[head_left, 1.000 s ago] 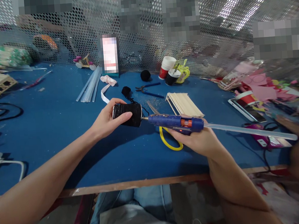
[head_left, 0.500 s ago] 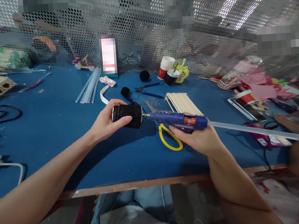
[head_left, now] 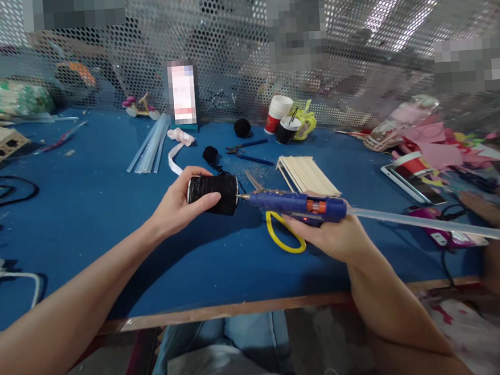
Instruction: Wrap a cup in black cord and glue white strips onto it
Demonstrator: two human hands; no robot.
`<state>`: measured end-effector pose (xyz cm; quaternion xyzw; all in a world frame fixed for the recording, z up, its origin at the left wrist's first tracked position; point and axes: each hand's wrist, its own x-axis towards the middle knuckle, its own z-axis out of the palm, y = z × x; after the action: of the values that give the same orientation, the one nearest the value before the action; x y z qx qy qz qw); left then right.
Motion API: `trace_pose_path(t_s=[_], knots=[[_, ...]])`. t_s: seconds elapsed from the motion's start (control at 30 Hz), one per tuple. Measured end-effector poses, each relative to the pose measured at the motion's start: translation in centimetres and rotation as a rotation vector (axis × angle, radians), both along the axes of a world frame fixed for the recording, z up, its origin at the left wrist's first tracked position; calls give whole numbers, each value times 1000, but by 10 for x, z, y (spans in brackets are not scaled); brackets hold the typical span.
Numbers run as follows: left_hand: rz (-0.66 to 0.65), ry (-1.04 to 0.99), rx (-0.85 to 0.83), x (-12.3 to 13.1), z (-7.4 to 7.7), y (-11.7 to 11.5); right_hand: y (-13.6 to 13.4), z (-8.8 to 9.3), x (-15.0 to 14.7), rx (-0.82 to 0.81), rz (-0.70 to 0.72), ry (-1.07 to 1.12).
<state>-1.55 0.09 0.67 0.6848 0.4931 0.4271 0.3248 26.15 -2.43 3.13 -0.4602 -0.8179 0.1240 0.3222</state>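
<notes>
My left hand (head_left: 186,202) is wrapped around a cup covered in black yarn (head_left: 209,188), held sideways above the table. In my right hand (head_left: 332,233) is a blue glue gun (head_left: 280,201), with a long clear glue stick (head_left: 423,220) out of its back. The nozzle is at the cup's right end; whether it touches cannot be made out. A black yarn strand runs from the cup to a small black yarn ball (head_left: 210,154). Under the glue gun lie yellow-handled scissors (head_left: 285,239), partly hidden.
Blue-handled pliers (head_left: 250,153), a wooden stick panel (head_left: 309,175), paper cups (head_left: 279,114), spare glue sticks (head_left: 149,143) and a white ribbon (head_left: 174,158) lie on the blue table (head_left: 107,220). A phone (head_left: 182,94) stands against the mesh screen. Another person's hand (head_left: 482,208) is at right.
The glue gun's nozzle has shifted slightly down and left along the cup's right end. My left hand and the cup have hardly moved.
</notes>
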Motion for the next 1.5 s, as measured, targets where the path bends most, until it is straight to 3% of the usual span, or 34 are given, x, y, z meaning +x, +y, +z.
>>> trace_pose_path(t_s=[0.2, 0.37, 0.6, 0.93, 1.5], knots=[[3, -38, -19, -1, -1, 1, 0, -4, 1, 99, 7, -40], [2, -17, -8, 0, 0, 0, 0, -3, 2, 41, 2, -18], [-12, 3, 16, -1, -2, 0, 1, -2, 3, 111, 2, -84], [-56, 21, 98, -1, -1, -1, -1, 9, -4, 99, -23, 2], [-83, 62, 165, -2, -3, -2, 3, 4, 0, 70, -56, 77]])
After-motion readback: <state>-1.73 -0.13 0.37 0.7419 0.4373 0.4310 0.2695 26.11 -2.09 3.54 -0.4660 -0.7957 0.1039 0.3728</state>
